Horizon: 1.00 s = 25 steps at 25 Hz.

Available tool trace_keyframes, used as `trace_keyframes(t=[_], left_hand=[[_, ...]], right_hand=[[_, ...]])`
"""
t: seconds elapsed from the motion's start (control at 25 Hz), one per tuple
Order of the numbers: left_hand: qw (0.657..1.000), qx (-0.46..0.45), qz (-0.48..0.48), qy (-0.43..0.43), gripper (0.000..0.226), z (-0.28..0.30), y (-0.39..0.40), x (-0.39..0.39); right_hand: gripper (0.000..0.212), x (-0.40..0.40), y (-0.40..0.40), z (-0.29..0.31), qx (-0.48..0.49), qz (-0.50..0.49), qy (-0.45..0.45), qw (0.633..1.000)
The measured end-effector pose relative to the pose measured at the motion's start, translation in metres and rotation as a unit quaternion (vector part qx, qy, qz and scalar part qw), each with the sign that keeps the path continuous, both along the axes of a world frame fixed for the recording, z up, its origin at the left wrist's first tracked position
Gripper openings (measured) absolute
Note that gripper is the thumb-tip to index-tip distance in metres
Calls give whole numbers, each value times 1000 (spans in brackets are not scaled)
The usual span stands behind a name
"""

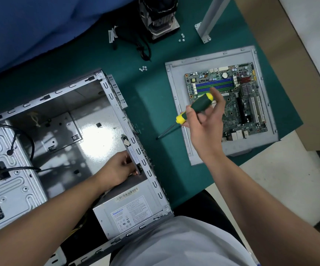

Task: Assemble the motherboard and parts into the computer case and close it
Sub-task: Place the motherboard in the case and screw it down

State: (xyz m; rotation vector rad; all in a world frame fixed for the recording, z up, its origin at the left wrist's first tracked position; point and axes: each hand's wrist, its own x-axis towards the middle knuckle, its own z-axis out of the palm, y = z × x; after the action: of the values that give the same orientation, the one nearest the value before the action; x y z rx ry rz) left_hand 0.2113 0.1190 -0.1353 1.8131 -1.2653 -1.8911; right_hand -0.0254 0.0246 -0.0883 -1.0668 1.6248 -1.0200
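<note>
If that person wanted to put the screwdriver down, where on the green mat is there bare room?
The widest bare strip of green mat runs between the computer case and the side panel carrying the motherboard. It gets crowded toward the far edge: loose screws, black cables and the cooler. The screwdriver is in the right hand.

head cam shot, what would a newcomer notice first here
Probably the green-and-yellow screwdriver held by the right hand above the green mat. Behind it, the motherboard lies on a grey side panel. At left, the left hand reaches into the open computer case.
</note>
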Motion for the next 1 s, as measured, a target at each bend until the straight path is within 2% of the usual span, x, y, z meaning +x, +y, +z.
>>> trace_keyframes(t=[0.16,0.32,0.88,1.0], left_hand=[[1000,4,5,8,32,1,0,0],[1000,3,3,9,36,2,0,1],[1000,1,10,17,33,2,0,1],[1000,0,12,15,31,0,1,1]], right_hand=[[58,-11,21,-17,106,-58,-102,987],[54,-13,31,-21,140,-103,-149,973],[50,-14,34,-27,169,-105,-152,968],[44,-18,32,-28,182,-102,-142,968]])
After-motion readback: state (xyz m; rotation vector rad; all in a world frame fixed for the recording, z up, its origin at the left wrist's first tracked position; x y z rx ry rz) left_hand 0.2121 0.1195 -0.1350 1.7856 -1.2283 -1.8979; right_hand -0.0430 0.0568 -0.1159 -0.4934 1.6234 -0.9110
